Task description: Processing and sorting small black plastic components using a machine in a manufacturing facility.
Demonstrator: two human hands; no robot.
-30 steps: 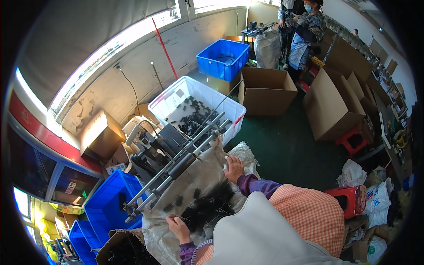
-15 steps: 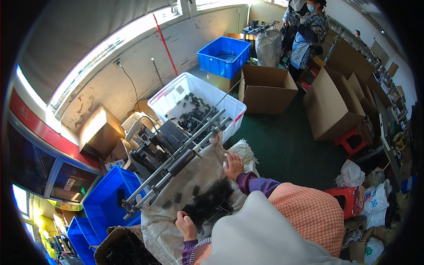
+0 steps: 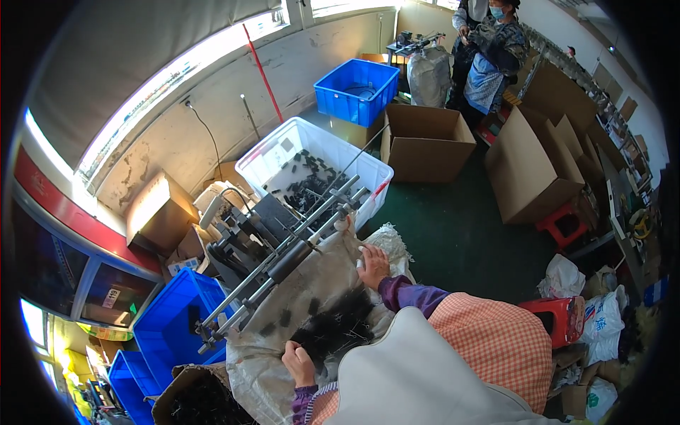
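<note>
A pale woven sack [image 3: 248, 372] lies spread in front of me. On it is a heap of thin black bristle-like strands [image 3: 333, 327], with a few small dark tufts beside it. My left hand [image 3: 299, 365] rests at the heap's near left edge, thumb and fingers drawn together; what they hold, if anything, is too small to make out. At the heap's far right, my right hand [image 3: 373, 267] lies on the sack with its fingers apart and pale coverings on some fingertips. Just beyond the sack stands a machine with metal rods and a dark roller [image 3: 292, 261].
Behind the machine, a white bin [image 3: 333, 145] contains small black pieces. Blue bins [image 3: 159, 333] and a carton of dark strands [image 3: 166, 404] stand at left. Open cartons [image 3: 428, 152], red stools [image 3: 556, 322] and bags are to the right. A masked co-worker [image 3: 492, 64] stands at the back.
The view has shifted slightly. My hands stay in nearly the same places on the sack. At the back, the co-worker's arms and body have changed position.
</note>
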